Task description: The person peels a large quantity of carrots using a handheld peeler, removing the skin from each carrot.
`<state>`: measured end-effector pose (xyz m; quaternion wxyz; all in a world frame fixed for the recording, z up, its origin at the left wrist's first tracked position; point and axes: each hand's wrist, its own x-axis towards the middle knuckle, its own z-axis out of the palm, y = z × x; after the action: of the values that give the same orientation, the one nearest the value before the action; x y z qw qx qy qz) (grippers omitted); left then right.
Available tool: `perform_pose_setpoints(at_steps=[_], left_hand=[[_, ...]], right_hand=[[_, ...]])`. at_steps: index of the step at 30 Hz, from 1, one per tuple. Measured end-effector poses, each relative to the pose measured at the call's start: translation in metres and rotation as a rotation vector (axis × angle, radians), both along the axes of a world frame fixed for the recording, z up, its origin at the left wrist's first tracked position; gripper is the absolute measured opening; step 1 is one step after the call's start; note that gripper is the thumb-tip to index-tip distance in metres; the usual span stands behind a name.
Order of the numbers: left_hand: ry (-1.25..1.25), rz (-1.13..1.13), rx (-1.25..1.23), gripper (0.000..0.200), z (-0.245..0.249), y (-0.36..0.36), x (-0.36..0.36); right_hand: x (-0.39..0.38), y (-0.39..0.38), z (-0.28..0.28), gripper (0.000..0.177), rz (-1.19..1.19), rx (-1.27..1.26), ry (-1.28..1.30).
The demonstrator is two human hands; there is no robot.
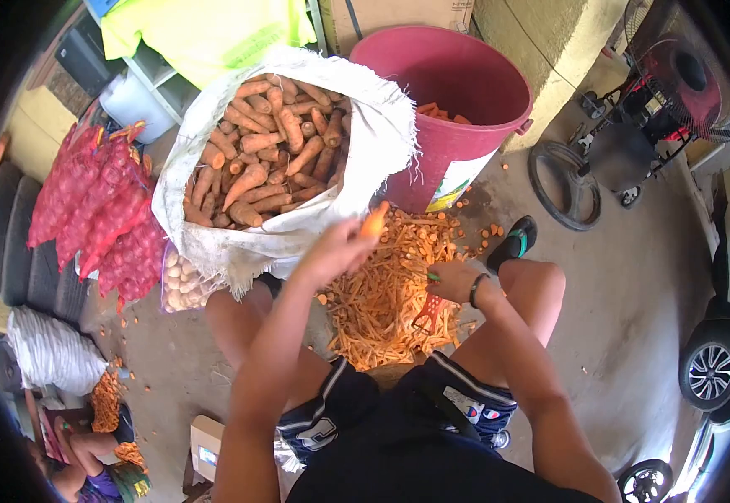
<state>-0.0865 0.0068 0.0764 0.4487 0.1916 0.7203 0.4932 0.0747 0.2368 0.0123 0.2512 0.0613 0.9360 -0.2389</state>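
My left hand (334, 251) is closed around a bright orange peeled carrot (373, 221), raised over the pile. My right hand (455, 282) is closed over the right side of the peelings, and a red peeler (427, 313) with small holes extends below its fingers. A bit of green (434, 277) shows at those fingers. Between my legs lies a heap of carrot peelings (373, 314). Just beyond my left hand stands a white woven sack (373, 126), rolled open, full of unpeeled carrots (256, 180).
Behind the heap stands a maroon bin (411, 172) with orange carrots (440, 111) low inside. Red mesh bags (101, 214) lean at left, beside a clear bag of pale bulbs (185, 283). Another person (84, 453) sits lower left. A fan (688, 80) and wheels are at right.
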Motion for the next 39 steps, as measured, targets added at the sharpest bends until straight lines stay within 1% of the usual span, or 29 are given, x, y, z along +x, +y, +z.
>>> perform_pose_setpoints(at_steps=[1, 2, 3, 4, 5, 6, 7, 9, 10, 11, 12, 13, 14, 15, 16, 17, 18, 19, 20, 22, 23, 33, 37, 39], left_hand=[[-0.008, 0.053, 0.176, 0.037, 0.029, 0.016, -0.009], [-0.076, 0.097, 0.411, 0.044, 0.058, 0.028, -0.021], [-0.034, 0.262, 0.499, 0.052, 0.090, 0.040, -0.023], [-0.095, 0.215, 0.690, 0.057, 0.108, 0.045, -0.037], [-0.060, 0.241, 0.714, 0.055, 0.120, 0.050, -0.048], [0.060, 0.264, 0.668, 0.051, 0.127, 0.052, -0.054], [0.174, 0.291, 0.609, 0.047, 0.131, 0.048, -0.058], [0.306, 0.383, 0.596, 0.043, 0.132, 0.023, -0.058], [0.365, 0.425, 0.593, 0.042, 0.131, 0.008, -0.055], [0.448, 0.484, 0.557, 0.038, 0.149, -0.012, -0.043], [0.609, 0.590, 0.521, 0.035, 0.169, -0.029, -0.029], [0.965, 0.652, 0.450, 0.038, 0.182, -0.052, -0.022], [1.172, 0.717, 0.482, 0.038, 0.197, -0.072, -0.009], [1.346, 0.701, 0.560, 0.037, 0.215, -0.088, 0.005], [1.509, 0.656, 0.633, 0.036, 0.233, -0.101, 0.020], [1.647, 0.570, 0.705, 0.035, 0.245, -0.106, 0.036], [1.731, 0.431, 0.750, 0.034, 0.258, -0.106, 0.050], [1.784, 0.303, 0.788, 0.034, 0.267, -0.104, 0.063], [1.824, 0.172, 0.810, 0.033, 0.272, -0.099, 0.073], [1.849, 0.041, 0.821, 0.032, 0.281, -0.093, 0.084], [1.848, 0.003, 0.825, 0.031, 0.281, -0.091, 0.086], [1.855, 0.018, 0.902, 0.025, 0.272, -0.096, 0.090], [1.832, 0.068, 0.939, 0.024, 0.274, -0.097, 0.090], [1.812, 0.138, 0.960, 0.023, 0.273, -0.101, 0.091]], right_hand=[[0.002, 0.004, 0.010, 0.038, 0.013, -0.020, 0.015], [0.001, 0.015, -0.008, 0.039, 0.039, -0.011, 0.042], [0.003, 0.018, -0.012, 0.038, 0.013, -0.012, 0.062], [0.007, 0.017, -0.014, 0.036, -0.016, -0.012, 0.091], [0.011, 0.018, -0.014, 0.035, -0.046, -0.006, 0.122], [0.013, 0.014, -0.010, 0.036, -0.038, 0.015, 0.079], [0.017, 0.011, -0.004, 0.038, -0.111, -0.064, 0.116], [0.024, 0.010, 0.003, 0.041, -0.266, -0.231, 0.181], [0.028, 0.020, -0.007, 0.037, -0.340, -0.282, 0.355], [0.032, 0.028, 0.019, 0.031, -0.479, -0.551, 0.404], [0.039, 0.035, 0.054, 0.025, -0.622, -0.819, 0.450], [0.059, 0.043, 0.084, 0.021, -0.795, -0.882, 0.591], [0.079, 0.051, 0.113, 0.018, -0.948, -0.934, 0.751], [0.098, 0.058, 0.150, 0.019, -0.986, -0.901, 1.008], [0.115, 0.058, 0.183, 0.020, -0.933, -0.839, 1.254], [0.128, 0.052, 0.217, 0.021, -0.727, -0.788, 1.442], [0.135, 0.041, 0.247, 0.022, -0.495, -0.731, 1.600], [0.142, 0.031, 0.273, 0.023, -0.240, -0.700, 1.695], [0.140, 0.019, 0.291, 0.024, -0.073, -0.668, 1.706], [0.131, -0.004, 0.315, 0.026, 0.176, -0.633, 1.671], [0.126, -0.009, 0.319, 0.027, 0.199, -0.611, 1.667], [0.113, -0.038, 0.327, 0.037, 0.288, -0.566, 1.718], [0.114, -0.043, 0.333, 0.041, 0.298, -0.574, 1.691], [0.113, -0.047, 0.335, 0.043, 0.311, -0.585, 1.698]])
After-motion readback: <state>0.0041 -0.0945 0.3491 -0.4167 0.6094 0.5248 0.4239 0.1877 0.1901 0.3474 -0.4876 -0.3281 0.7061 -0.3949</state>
